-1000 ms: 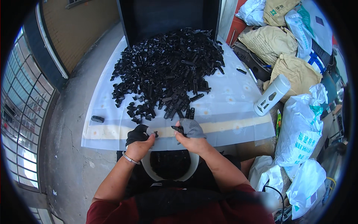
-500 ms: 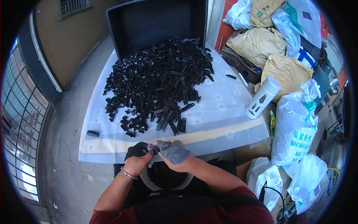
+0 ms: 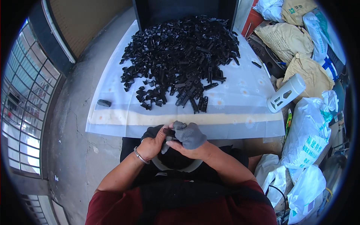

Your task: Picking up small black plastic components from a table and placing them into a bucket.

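My left hand [image 3: 151,144], in a partly fingerless dark glove and with a bracelet at the wrist, is closed in a pinch. Its thumb presses on a small black plastic part [image 3: 169,132]. My right hand [image 3: 189,136], in a grey dotted glove, closes on the same part from the other side. Both hands meet just off the table's near edge, above a pale bucket [image 3: 192,167] with dark contents. Beyond them a big heap of black plastic clips [image 3: 180,56] covers much of the table. Fingers hide most of the held part.
A large black bin [image 3: 187,9] lies tipped behind the heap on the white flowered tablecloth [image 3: 255,99]. A small black block [image 3: 104,102] sits at the left, a white bottle [image 3: 287,93] at the right. Filled sacks [image 3: 305,138] crowd the right side.
My view has tilted and shifted, so the table and heap sit higher and farther right. The hands stay together at the black part; the right hand's thumb is now more visible below it.
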Demonstrator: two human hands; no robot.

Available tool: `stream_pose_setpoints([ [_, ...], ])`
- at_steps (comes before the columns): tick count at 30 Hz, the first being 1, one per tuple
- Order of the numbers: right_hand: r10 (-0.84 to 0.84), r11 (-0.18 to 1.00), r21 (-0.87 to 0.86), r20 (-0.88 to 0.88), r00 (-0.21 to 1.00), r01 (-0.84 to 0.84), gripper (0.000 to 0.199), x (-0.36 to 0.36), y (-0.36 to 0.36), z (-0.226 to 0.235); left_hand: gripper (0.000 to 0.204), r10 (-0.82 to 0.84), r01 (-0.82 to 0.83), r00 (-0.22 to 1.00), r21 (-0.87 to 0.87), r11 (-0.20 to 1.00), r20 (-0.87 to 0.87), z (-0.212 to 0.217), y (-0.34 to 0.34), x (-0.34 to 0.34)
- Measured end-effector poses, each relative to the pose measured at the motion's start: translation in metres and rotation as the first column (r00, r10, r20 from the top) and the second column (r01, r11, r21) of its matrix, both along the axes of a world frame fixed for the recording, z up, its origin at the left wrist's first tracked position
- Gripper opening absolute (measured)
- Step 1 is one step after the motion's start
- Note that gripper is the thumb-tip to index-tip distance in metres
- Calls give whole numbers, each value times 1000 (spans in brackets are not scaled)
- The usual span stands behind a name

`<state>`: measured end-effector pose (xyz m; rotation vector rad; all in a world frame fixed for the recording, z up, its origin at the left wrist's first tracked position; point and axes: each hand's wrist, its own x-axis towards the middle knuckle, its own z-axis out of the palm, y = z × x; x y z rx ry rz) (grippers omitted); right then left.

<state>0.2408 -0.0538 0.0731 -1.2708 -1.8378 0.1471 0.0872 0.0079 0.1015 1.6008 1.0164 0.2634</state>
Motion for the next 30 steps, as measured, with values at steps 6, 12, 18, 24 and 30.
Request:
stream_pose_setpoints([
  [6, -8, 997, -77, 166, 986, 22, 15, 18, -7, 18, 37, -14, -15, 964, 107, 994, 266, -27, 16, -9],
  [12, -31, 999, -31, 365, 931, 45, 14, 15, -8, 13, 36, -133, 68, 973, 314, 947, 191, -18, 17, -8],
  [18, -86, 996, 48, 363, 928, 73, 23, -4, -6, -5, 32, -127, 37, 986, 609, 792, 107, -19, 3, -1],
  [24, -51, 990, -121, 210, 976, 78, 17, 14, -4, 0, 33, -5, 228, 958, 753, 617, -286, -6, 34, -9],
  [30, -411, 901, 91, 494, 766, 424, 16, 52, 30, -7, 22, 72, 200, 971, 939, 278, -229, -30, 76, 25],
])
